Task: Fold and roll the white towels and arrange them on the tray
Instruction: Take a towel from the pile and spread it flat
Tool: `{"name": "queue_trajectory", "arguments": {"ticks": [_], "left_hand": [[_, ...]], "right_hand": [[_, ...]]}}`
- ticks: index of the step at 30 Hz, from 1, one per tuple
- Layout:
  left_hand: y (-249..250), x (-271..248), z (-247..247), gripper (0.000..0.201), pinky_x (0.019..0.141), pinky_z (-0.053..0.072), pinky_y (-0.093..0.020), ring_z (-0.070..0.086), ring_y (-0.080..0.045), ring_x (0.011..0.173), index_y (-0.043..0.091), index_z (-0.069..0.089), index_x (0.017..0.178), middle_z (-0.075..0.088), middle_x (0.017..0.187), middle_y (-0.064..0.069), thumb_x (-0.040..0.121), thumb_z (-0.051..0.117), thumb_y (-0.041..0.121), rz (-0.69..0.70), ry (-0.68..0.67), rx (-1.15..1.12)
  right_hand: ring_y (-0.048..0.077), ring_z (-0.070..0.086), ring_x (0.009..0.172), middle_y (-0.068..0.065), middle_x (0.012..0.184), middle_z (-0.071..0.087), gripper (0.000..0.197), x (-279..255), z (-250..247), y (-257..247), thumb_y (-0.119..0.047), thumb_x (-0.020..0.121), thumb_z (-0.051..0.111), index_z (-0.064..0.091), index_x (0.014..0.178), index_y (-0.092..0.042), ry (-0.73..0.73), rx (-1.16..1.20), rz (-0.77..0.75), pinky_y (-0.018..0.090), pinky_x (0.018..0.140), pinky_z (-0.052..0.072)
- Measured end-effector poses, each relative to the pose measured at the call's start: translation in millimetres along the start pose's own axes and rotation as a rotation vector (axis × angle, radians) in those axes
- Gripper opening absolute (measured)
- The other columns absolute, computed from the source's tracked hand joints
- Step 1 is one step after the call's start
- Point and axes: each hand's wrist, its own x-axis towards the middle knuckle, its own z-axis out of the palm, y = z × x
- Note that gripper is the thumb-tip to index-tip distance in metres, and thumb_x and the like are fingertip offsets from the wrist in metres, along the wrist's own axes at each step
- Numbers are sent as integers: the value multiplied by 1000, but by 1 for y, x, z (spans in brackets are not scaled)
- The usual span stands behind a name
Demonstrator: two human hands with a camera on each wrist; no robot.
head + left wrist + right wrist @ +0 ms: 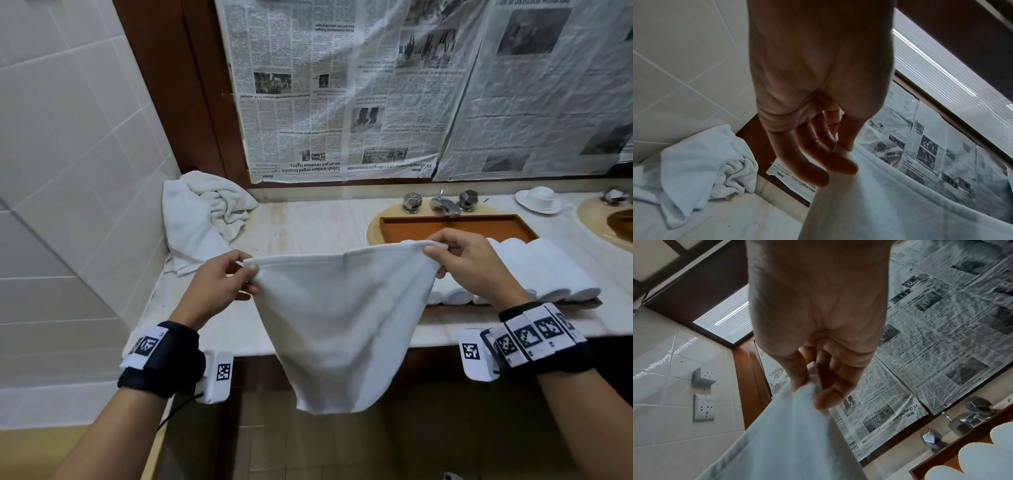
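The left hand and right hand each pinch a top corner of a white towel between thumb and fingers, holding it above the counter edge, top hem stretched left to right, its length hanging straight down.

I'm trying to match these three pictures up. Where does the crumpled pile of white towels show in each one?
Head: crumpled towel pile lies at the countertop's far left corner, against the tiled wall.
Left wrist: lower left, beside the hand.
Right wrist: not in view.
Shared landmark: the newspaper covering the wall.
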Motion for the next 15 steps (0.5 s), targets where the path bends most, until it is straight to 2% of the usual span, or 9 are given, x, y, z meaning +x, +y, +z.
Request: {"name": "queue_trajectory", "arguments": {"ticks": [2,7,10,13,15], "left_hand": [[1,2,4,11,73,62,-40,72,-22,72,10,67,94,67,80,-11,98,61,18,-5,22,-10],[-2,4,7,11,73,62,-39,72,-21,72,10,68,97,69,83,-13,98,61,19,-25,33,9],[-2,10,1,12,74,62,-39,72,-20,72,7,66,99,68,84,-14,98,61,18,-36,53,-4],[-2,22,-8,13,73,62,-38,71,-20,72,6,65,100,67,84,-13,98,62,18,-34,78,-8],[-3,33,-16,15,71,62,-37,71,-19,72,5,64,102,67,83,-13,98,62,18,-35,95,-13]], "right_hand": [[25,66,61,8,77,69,7,2,-4,4,-16,95,64,70,90,-15,-11,-9,-2,43,64,55],[21,64,58,7,75,69,8,7,-4,8,-15,95,64,69,89,-14,-40,11,0,31,60,52],[25,65,59,8,75,69,8,15,2,10,-15,95,64,70,89,-15,-55,21,2,26,57,48],[26,66,60,9,76,69,8,27,9,9,-17,95,64,70,89,-16,-61,19,3,27,59,50],[23,66,59,8,75,70,8,38,16,7,-18,95,64,69,89,-16,-69,17,12,26,61,50]]}}
